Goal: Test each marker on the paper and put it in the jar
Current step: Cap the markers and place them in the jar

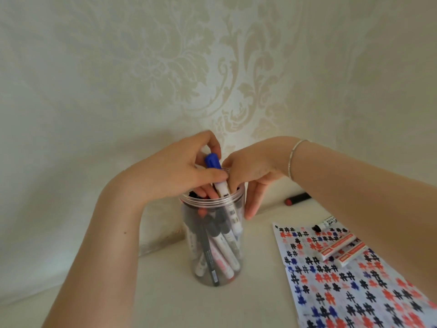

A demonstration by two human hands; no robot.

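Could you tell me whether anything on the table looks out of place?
A dark marker with a red end lies alone by the wall, behind the paper, away from the jar. Otherwise nothing stands out.

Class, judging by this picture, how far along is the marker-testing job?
Done: the jar is packed with markers and the paper is covered in marks. In hand: the left hand lowers a blue-capped marker in. Left: a black-capped marker and a dark marker outside.
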